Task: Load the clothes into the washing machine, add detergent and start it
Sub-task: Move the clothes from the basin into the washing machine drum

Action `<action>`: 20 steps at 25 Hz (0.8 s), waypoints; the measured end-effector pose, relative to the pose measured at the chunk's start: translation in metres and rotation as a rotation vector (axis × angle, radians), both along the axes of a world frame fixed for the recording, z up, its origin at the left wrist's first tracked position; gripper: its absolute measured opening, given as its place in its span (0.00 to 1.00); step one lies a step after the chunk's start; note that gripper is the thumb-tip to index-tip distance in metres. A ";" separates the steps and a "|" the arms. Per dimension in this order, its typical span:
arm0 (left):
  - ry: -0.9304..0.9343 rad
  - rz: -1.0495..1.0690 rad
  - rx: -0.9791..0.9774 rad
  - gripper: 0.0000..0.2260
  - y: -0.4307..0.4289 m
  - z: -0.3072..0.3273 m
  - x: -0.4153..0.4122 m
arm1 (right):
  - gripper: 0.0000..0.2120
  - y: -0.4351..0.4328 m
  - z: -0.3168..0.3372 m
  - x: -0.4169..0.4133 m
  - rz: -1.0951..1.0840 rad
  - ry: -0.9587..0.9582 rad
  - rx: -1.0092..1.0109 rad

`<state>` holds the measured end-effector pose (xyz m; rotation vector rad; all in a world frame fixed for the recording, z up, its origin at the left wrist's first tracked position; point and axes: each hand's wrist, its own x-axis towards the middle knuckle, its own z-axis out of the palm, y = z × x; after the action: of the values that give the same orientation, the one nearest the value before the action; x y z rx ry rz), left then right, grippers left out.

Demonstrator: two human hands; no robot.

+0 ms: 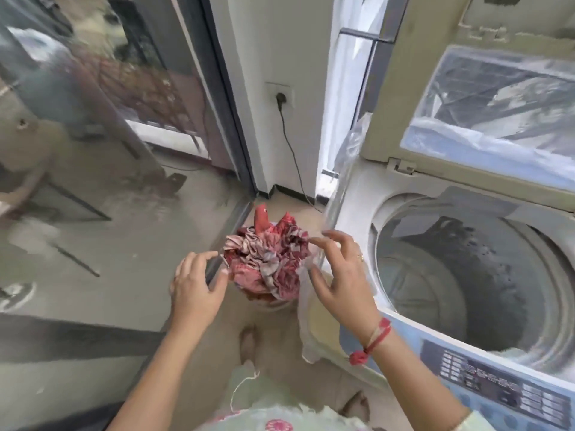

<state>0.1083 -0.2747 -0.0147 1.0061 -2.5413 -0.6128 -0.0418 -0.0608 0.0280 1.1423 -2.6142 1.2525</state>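
Pale green top [280, 415]: at the bottom edge, closest to the lens, with both bare forearms reaching forward from it.
Glass door [93, 126]: fills the left side and is full of reflections.
Washing machine [351, 213]: a top-loader on the right, just beside the laundry, with thin plastic wrap hanging at its left side.
Lid [389, 119]: raised and leaning back, so the opening is free.
Drum [466, 290]: dark inside, and no garment shows in it.
Clothes [267, 265]: a crumpled red and pink heap low on the floor, between the door frame and the machine. It sits in something clear, but I cannot tell whether that is a bag or a tub.
Control panel [497, 387]: on the machine's front edge, blurred, with no hand near it.
Progress: early, by my reading. The lid is up, but loading has not begun. Detergent is not in view, and adding it and starting the wash are both left to do.
Left hand [194, 284]: fingers spread and gently bent at the heap's left edge, holding nothing. Whether the thumb touches the clear rim is unclear.
Right hand [339, 275]: fingers splayed over the heap's right edge, holding nothing. Contact with the clear plastic cannot be judged.
Wall socket [278, 94]: has a plug in it, with a cord trailing down to the floor.
Red thread [370, 340]: tied round the right wrist.
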 end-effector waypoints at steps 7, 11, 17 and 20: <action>-0.122 -0.188 0.066 0.24 -0.111 -0.031 -0.043 | 0.23 -0.076 0.047 -0.054 -0.384 0.649 -0.060; -0.325 -0.355 0.085 0.20 -0.134 -0.098 -0.073 | 0.26 -0.149 -0.031 -0.063 -0.067 0.360 0.273; -0.496 -0.422 0.169 0.23 -0.176 -0.227 -0.115 | 0.31 -0.224 -0.176 -0.097 0.064 0.108 0.740; -0.564 -0.452 0.235 0.25 -0.186 -0.294 -0.128 | 0.33 -0.239 -0.257 -0.111 0.097 0.029 0.893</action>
<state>-0.0198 -0.4607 -0.3086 0.7470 -3.3062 -0.8627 -0.1532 -0.2994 -0.2286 1.3295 -3.1837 -0.0166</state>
